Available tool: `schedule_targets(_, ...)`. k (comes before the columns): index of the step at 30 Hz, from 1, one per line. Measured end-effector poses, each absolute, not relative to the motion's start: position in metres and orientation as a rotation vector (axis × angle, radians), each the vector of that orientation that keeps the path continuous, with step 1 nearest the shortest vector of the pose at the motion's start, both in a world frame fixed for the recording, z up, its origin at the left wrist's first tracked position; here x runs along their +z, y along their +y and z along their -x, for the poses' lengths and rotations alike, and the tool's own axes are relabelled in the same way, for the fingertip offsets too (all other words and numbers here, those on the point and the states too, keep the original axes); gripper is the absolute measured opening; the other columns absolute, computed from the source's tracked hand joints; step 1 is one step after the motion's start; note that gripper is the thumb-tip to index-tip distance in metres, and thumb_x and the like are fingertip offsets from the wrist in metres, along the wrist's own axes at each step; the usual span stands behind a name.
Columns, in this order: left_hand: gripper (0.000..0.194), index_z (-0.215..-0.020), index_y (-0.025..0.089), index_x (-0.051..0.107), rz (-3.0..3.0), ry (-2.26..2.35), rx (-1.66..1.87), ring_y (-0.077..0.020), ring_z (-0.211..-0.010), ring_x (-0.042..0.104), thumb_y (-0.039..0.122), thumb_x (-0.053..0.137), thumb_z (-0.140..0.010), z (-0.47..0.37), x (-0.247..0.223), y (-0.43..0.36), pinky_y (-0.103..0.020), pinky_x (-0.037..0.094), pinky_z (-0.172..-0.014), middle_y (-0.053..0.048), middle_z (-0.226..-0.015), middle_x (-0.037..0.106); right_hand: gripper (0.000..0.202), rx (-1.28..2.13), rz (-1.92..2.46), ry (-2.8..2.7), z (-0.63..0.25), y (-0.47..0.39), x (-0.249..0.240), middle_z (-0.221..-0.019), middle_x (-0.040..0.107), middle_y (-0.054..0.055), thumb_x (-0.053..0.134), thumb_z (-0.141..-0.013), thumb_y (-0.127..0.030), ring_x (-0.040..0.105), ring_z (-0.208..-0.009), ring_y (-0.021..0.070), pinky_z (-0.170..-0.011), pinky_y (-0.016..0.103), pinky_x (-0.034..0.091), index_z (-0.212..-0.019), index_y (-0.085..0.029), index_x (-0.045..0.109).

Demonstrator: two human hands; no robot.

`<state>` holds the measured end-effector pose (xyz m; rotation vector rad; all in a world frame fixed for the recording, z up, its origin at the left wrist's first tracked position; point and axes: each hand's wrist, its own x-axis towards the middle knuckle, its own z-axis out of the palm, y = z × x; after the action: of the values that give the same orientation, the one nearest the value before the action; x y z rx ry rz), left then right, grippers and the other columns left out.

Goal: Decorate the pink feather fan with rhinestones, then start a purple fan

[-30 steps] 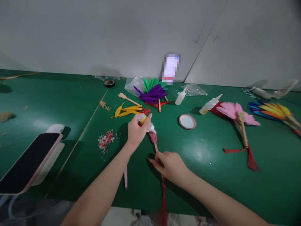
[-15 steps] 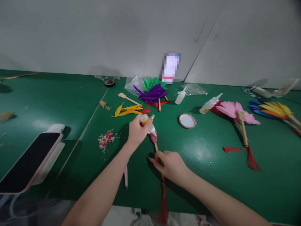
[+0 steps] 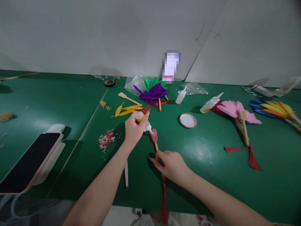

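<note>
My left hand (image 3: 134,128) is closed round a small white glue bottle (image 3: 147,126), tilted with its nozzle at the head of a wooden stick. That head (image 3: 154,135) is coated pink and looks wet. Lower down, the fingers of my right hand (image 3: 171,163) pinch the stick's shaft (image 3: 156,146). A red tassel (image 3: 164,201) hangs from the stick's lower end past the table edge. Left of my hands lies a small heap of red and white bits (image 3: 107,139). Yellow feathers (image 3: 129,110) rest just beyond my left hand.
Purple feathers (image 3: 154,93), a lid (image 3: 188,120), two more glue bottles (image 3: 181,95) (image 3: 210,103) and a pink feather fan (image 3: 237,111) lie behind and right. A black phone (image 3: 30,163) is at the left; tape (image 3: 109,83) sits at the back.
My left hand has drawn slightly left and toward me with the glue bottle, showing more of the pink stick head. My right hand has stayed in place.
</note>
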<state>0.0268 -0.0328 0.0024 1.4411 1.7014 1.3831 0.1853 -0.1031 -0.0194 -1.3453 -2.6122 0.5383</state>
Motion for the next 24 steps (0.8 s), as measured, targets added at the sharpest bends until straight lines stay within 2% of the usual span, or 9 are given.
schedule_targets(6,0.034,-0.063,0.019,0.042,-1.507,1.626,1.289,-0.0087,-0.048,0.037,0.047,0.058,-0.076,-0.0282,0.0016,-0.0329,-0.022,0.030,-0.047,0.005,-0.054,0.040,0.026,0.530,1.339,-2.615,-0.1858,-0.1046,-0.0198,-0.054,0.054,-0.001,0.048,-0.088,-0.033,0.045,-0.045,0.0090,-0.047,0.024,0.017,-0.068,-0.017,0.055)
schedule_targets(11,0.033,-0.064,0.019,0.044,-1.453,1.666,1.381,-0.0098,-0.050,0.041,0.048,0.057,-0.076,-0.0254,0.0019,-0.0318,-0.023,0.031,-0.049,0.004,-0.056,0.044,0.027,0.530,1.329,-2.615,-0.1856,-0.1046,-0.0204,-0.055,0.054,-0.001,0.047,-0.088,-0.034,0.046,-0.046,0.0091,-0.047,0.024,0.017,-0.069,-0.017,0.055)
schedule_targets(15,0.033,-0.063,0.019,0.043,-1.479,1.594,1.315,-0.0089,-0.049,0.036,0.046,0.060,-0.074,-0.0256,0.0002,-0.0308,-0.022,0.029,-0.047,0.005,-0.054,0.040,0.027,0.538,1.332,-2.609,-0.1854,-0.1034,-0.0198,-0.054,0.053,-0.001,0.047,-0.088,-0.034,0.045,-0.046,0.0090,-0.048,0.024,0.017,-0.069,-0.017,0.055)
schedule_targets(20,0.032,-0.068,0.019,0.049,-1.407,1.627,1.368,-0.0103,-0.052,0.044,0.048,0.059,-0.074,-0.0259,-0.0005,-0.0286,-0.022,0.032,-0.049,0.003,-0.059,0.048,0.027,0.546,1.329,-2.613,-0.1849,-0.1030,-0.0195,-0.054,0.053,-0.001,0.048,-0.088,-0.033,0.043,-0.045,0.0088,-0.047,0.023,0.018,-0.069,-0.017,0.055)
schedule_targets(24,0.032,-0.064,0.019,0.046,-1.428,1.655,1.294,-0.0094,-0.049,0.040,0.048,0.058,-0.074,-0.0253,-0.0013,-0.0279,-0.022,0.031,-0.048,0.004,-0.054,0.043,0.027,0.547,1.342,-2.611,-0.1854,-0.1036,-0.0195,-0.053,0.052,-0.002,0.047,-0.088,-0.034,0.043,-0.045,0.0088,-0.047,0.023,0.018,-0.069,-0.017,0.055)
